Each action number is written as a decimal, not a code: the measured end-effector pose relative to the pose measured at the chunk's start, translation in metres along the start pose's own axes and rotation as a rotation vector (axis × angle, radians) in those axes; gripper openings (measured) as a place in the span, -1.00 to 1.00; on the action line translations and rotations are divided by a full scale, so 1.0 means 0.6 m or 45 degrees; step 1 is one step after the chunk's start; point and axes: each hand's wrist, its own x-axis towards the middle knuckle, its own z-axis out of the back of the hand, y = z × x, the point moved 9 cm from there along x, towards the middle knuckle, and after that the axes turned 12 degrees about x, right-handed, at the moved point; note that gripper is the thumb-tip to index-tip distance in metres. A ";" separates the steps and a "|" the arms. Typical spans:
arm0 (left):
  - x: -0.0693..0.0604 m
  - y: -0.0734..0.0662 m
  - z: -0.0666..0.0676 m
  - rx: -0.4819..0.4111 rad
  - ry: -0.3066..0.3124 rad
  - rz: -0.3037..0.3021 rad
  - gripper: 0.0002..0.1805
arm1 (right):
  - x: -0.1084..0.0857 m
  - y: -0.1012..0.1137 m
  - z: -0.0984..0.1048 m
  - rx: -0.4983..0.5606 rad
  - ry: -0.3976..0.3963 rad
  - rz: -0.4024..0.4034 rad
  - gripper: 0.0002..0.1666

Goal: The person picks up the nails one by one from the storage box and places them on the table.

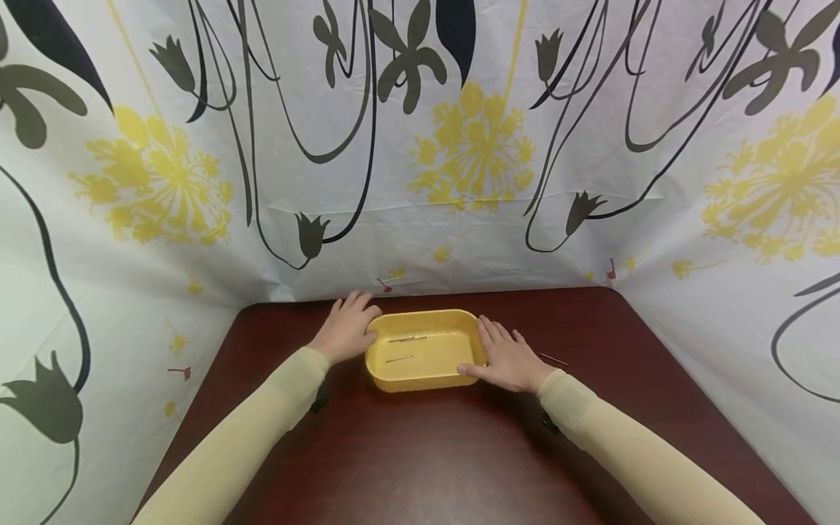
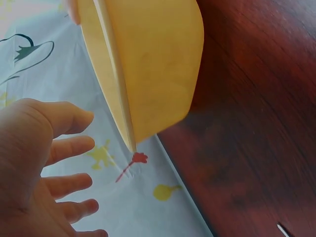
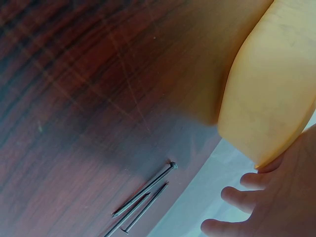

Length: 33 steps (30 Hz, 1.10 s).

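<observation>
A shallow yellow plastic tray (image 1: pixel 423 383) sits on the dark table, with several thin nails (image 1: pixel 399 358) lying on its bottom. My left hand (image 1: pixel 348 328) is at the tray's left end. Its fingers are spread and loosely bent, and the left wrist view shows a gap between them and the rim. At the opposite end, my right hand (image 1: pixel 508 357) touches the rim with its fingers extended and the thumb over the near right corner. Beside that hand, loose nails (image 3: pixel 145 190) lie on the table; the right wrist view shows three.
The dark red-brown wooden table (image 1: pixel 394 452) has rounded far corners. A white patterned cloth (image 1: pixel 420 248) hangs behind it and at both sides. Part of another nail (image 2: pixel 283 229) shows on the table at the edge of the left wrist view.
</observation>
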 end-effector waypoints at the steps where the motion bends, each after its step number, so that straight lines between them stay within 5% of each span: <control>1: 0.001 -0.004 -0.001 0.000 0.006 -0.006 -0.62 | 0.000 0.000 0.000 0.002 0.001 0.000 0.45; 16: 0.016 -0.052 -0.018 0.042 0.043 -0.097 -0.69 | -0.002 -0.001 0.000 0.037 0.014 -0.020 0.46; 24: 0.027 -0.075 -0.029 0.054 -0.001 -0.193 -0.80 | 0.002 0.000 0.000 0.029 0.016 -0.025 0.47; 33: 0.038 -0.094 -0.057 0.102 0.072 -0.244 -0.85 | 0.008 -0.001 -0.003 0.019 0.008 -0.029 0.46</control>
